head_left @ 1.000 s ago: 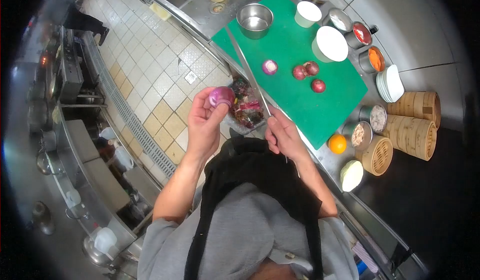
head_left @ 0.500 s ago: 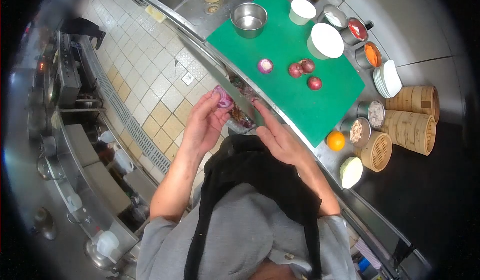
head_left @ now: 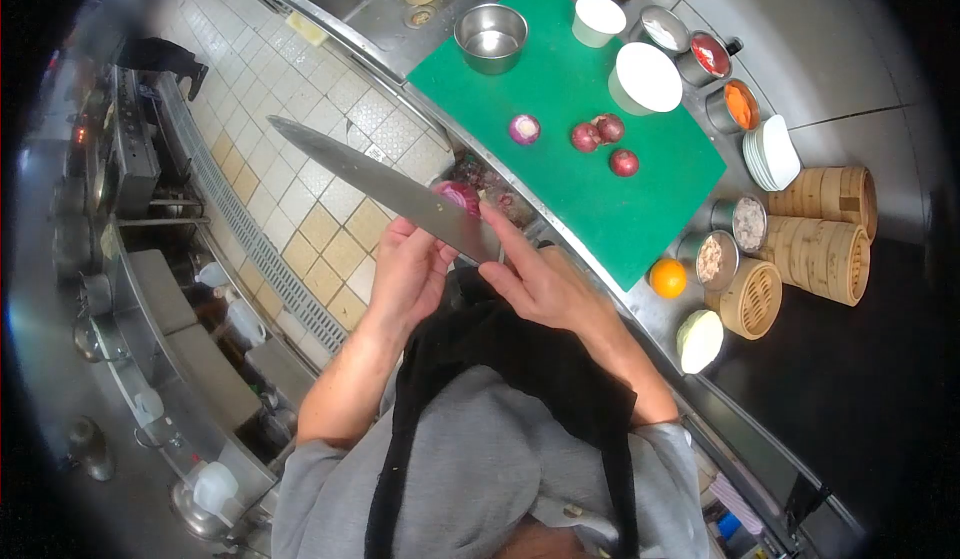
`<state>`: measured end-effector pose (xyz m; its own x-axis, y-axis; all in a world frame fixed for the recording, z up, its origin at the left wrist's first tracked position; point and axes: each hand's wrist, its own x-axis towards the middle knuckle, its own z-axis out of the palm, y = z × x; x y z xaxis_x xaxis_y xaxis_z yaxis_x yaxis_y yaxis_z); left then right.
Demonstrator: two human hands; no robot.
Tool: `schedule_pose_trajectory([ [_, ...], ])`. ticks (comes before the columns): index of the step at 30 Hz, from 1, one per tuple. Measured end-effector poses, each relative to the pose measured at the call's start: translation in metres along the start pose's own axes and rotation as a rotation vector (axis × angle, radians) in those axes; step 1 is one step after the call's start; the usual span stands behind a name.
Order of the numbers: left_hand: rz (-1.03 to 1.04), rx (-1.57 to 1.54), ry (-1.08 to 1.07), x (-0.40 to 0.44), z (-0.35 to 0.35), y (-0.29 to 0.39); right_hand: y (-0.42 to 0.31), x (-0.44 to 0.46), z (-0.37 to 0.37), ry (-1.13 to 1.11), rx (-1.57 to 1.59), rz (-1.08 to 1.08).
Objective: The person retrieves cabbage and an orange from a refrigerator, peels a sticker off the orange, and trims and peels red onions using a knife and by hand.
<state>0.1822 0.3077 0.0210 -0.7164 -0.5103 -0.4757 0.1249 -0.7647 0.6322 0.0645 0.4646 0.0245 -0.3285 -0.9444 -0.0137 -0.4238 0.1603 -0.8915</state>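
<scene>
In the head view my right hand grips a large kitchen knife near its heel, the broad blade stretching up and left. My left hand is closed around a red onion; the blade covers part of the onion and my fingertips. Knife and onion appear to touch. Below them, scraps and peelings fill a container under the counter edge. On the green cutting board lie a peeled-topped red onion and several whole red onions.
A steel pot and white bowls stand on the board. Along the wall are steel containers, stacked plates and bamboo steamers. An orange and a cabbage piece sit near the counter edge. Another person stands far left.
The knife has swung from steep to a flatter slant, its blade now across the onion. My left hand has turned and moved slightly right with the onion.
</scene>
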Motion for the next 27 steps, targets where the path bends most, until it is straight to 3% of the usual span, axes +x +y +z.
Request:
schedule_pose_trajectory([
  [7,0.054,0.034,-0.045,-0.009,0.004,-0.002,-0.001,-0.005,0.002,0.07,0.11,-0.018],
  [11,-0.062,0.05,-0.156,-0.005,-0.006,0.01,0.008,-0.011,0.01,0.103,0.276,-0.081],
  [13,-0.096,0.052,-0.213,-0.004,-0.01,0.014,0.008,-0.015,0.009,0.024,0.659,0.063],
  [14,-0.138,0.061,-0.236,-0.004,-0.011,0.016,0.012,-0.017,0.008,0.023,0.66,0.062],
  [16,-0.181,0.071,-0.259,-0.006,-0.011,0.019,0.021,-0.021,0.005,0.13,0.951,0.116],
  [20,-0.179,0.005,-0.23,-0.005,-0.007,0.015,0.014,-0.017,-0.007,0.128,0.832,0.169],
  [25,-0.09,-0.07,-0.182,0.002,-0.002,0.011,-0.004,-0.009,-0.002,0.109,0.172,0.026],
  [26,-0.096,-0.085,-0.16,0.001,-0.001,0.011,-0.014,-0.011,-0.011,0.008,0.145,0.158],
  [27,-0.101,-0.1,-0.139,0.0,0.0,0.011,-0.014,-0.01,-0.01,0.009,0.147,0.159],
])
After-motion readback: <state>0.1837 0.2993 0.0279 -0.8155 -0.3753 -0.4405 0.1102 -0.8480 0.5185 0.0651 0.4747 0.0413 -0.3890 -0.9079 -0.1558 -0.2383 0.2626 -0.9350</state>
